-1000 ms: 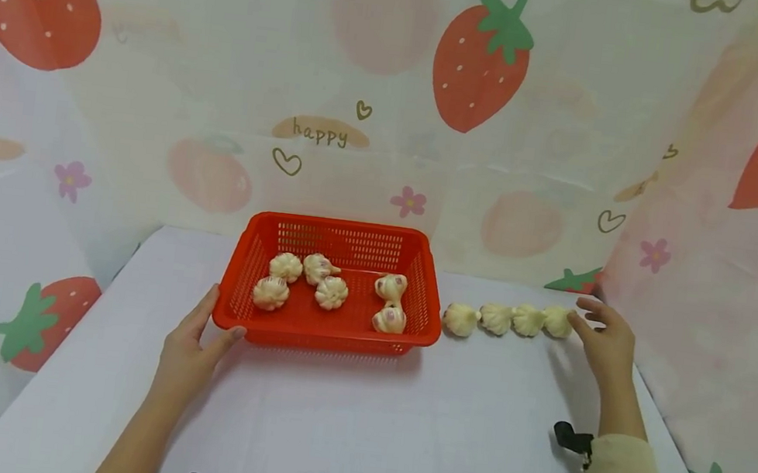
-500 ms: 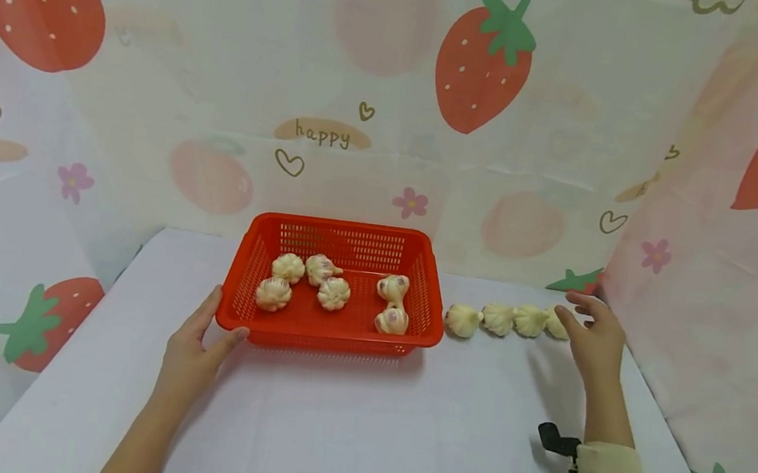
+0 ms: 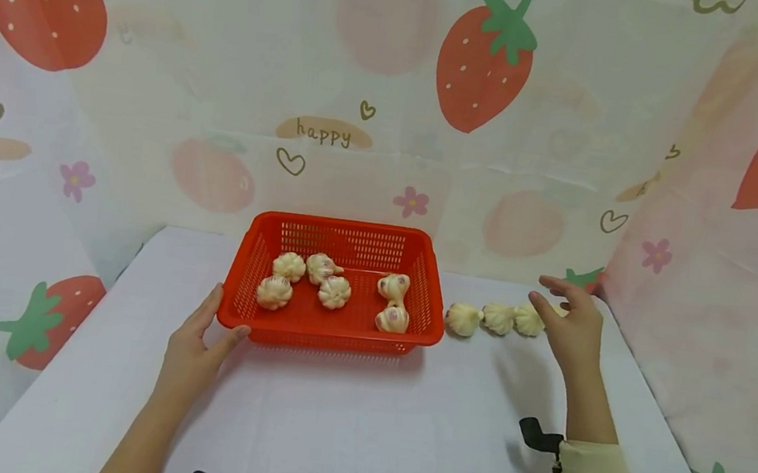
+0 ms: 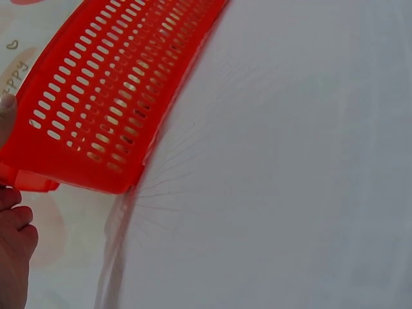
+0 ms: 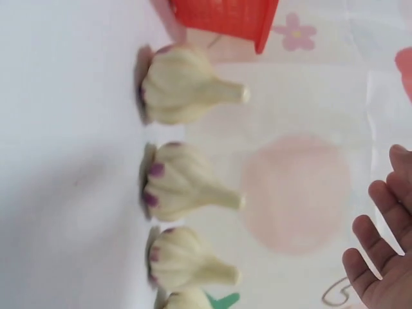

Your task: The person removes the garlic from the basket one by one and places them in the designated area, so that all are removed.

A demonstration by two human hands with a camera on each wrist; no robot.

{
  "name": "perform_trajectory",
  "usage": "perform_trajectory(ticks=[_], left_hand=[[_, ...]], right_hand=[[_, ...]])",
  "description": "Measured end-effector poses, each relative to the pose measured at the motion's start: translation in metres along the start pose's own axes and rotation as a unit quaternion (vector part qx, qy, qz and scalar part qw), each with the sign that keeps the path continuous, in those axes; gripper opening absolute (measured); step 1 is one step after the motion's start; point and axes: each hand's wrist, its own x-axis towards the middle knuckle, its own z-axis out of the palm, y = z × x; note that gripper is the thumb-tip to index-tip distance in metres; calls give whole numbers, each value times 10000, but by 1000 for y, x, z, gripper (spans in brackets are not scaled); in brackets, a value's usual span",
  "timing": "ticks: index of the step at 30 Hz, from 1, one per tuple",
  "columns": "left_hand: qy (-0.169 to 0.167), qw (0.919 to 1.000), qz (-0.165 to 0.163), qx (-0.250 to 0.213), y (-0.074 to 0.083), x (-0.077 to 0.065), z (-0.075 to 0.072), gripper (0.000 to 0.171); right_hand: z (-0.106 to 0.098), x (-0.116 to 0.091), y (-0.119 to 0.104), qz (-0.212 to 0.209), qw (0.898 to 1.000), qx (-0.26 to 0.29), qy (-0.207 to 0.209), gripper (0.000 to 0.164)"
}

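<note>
My left hand (image 3: 189, 363) holds the red plastic basket (image 3: 333, 333) at its near left corner, thumb at the front rim and fingers along the left side. The left wrist view shows the slotted wall of the basket (image 4: 96, 96) and curled fingers (image 4: 16, 225) at its edge. Several white garlic bulbs (image 3: 333, 292) lie inside, in a left group and a right pair. Right of the basket, a row of garlic bulbs (image 3: 462, 320) stands on the table. Over the row's right end, my right hand (image 3: 572, 329) is raised with fingers apart, holding nothing, and hides part of the last bulb.
A white cloth covers the table (image 3: 356, 437). Behind it hangs a strawberry-print curtain (image 3: 372, 173), which continues along the left and right sides. The basket stands near the table's back edge. Black camera mounts (image 3: 542, 436) sit at both wrists.
My right hand has moved left along the garlic row, away from its right end. The left hand stays at the basket corner, and the basket and bulbs have not moved.
</note>
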Motion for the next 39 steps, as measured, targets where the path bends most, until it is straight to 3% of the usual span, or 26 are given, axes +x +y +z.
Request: perform_trajectory(ticks=[6,15,39], left_hand=[[3,10000,-30,13,2,0,0,89],[-13,10000,-59,14,2,1,0,89],[80,10000,48,7,0,0,1,87]], right_hand=[[13,4,-25,-571,9980,148,-208,35],[34,7,-64,-1026,9923,484,-501,34],[78,14,-119,-1400,9764,617,-1522,35]])
